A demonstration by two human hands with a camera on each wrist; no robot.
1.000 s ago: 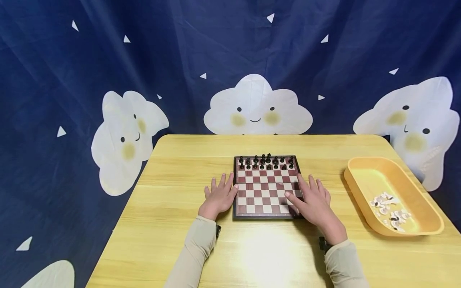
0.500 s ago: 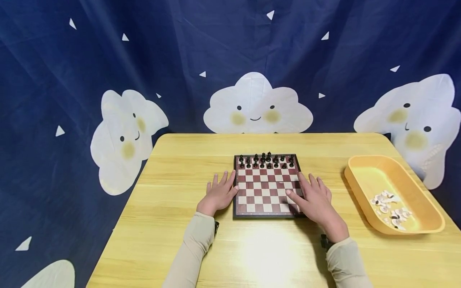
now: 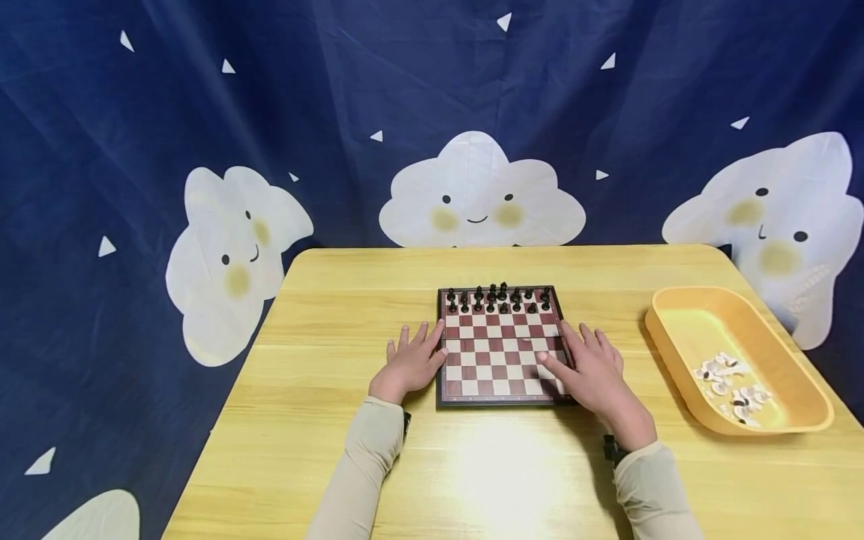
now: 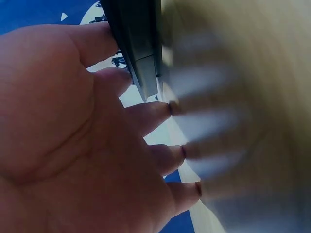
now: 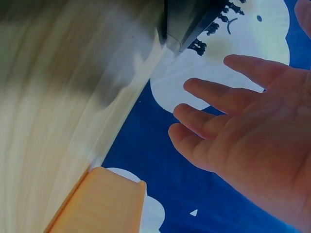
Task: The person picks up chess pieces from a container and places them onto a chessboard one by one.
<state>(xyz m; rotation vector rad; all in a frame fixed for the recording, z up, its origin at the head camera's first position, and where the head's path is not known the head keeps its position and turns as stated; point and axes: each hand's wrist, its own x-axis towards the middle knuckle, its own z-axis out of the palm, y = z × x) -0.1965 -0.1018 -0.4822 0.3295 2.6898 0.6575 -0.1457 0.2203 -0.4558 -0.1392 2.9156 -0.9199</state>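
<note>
Hardly anything has moved since the earlier frame: the right hand (image 3: pixel 597 375) has edged slightly to the right, while the chessboard (image 3: pixel 496 369) and its pieces keep their places. The board lies flat on the wooden surface (image 3: pixel 324 390), between the two hands. The left hand (image 3: pixel 408 367) is just beside its left edge, fingers spread and grasping nothing; the thumb and forefinger come right up to the rim and appear to touch it, while the other fingertips rest on the surface. The right hand is also released, its fingers extended, at the near half of the right edge; the right wrist view shows these fingers raised and apart from the board, and from the head its thumb overlaps the right-hand squares. Dark chess pieces (image 3: pixel 492 295) stand in two rows along the far end, beyond both hands. Well apart to the right, a yellow tray (image 3: pixel 695 322) holds a loose scatter of pale chess pieces (image 3: pixel 720 386) toward its near end. Behind the surface's far edge hangs a blue curtain (image 3: pixel 337 75) printed with smiling white clouds (image 3: pixel 482 180).
</note>
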